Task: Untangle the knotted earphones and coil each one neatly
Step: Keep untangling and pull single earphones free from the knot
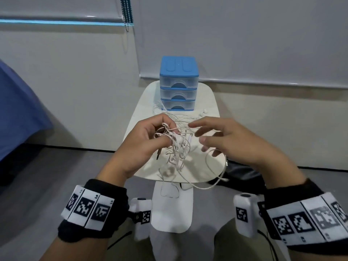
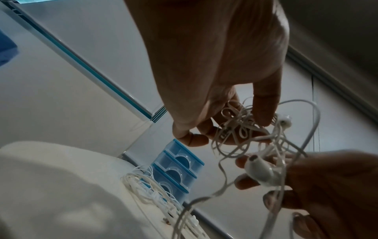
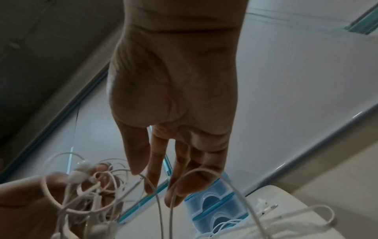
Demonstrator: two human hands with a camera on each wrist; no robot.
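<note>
A knotted bundle of white and pale pink earphones [image 1: 177,147] hangs above the small white table [image 1: 207,102]. My left hand [image 1: 167,134] pinches the top of the knot between thumb and fingers; the left wrist view shows this grip on the tangle [image 2: 241,122]. A dark jack plug [image 1: 157,155] dangles below that hand. My right hand [image 1: 199,136] hovers just right of the bundle with fingers spread and straight. In the right wrist view a cable loop [image 3: 204,171] crosses in front of its fingers [image 3: 155,177]. An earbud [image 2: 259,169] hangs by the right fingertips. Loose strands trail over the table's front edge.
A blue three-drawer plastic unit [image 1: 178,85] stands at the back of the table. More white earphones [image 1: 202,113] lie in front of it. A blue cloth [image 1: 18,110] hangs at the far left, and a dark bag [image 1: 241,172] sits on the floor to the right.
</note>
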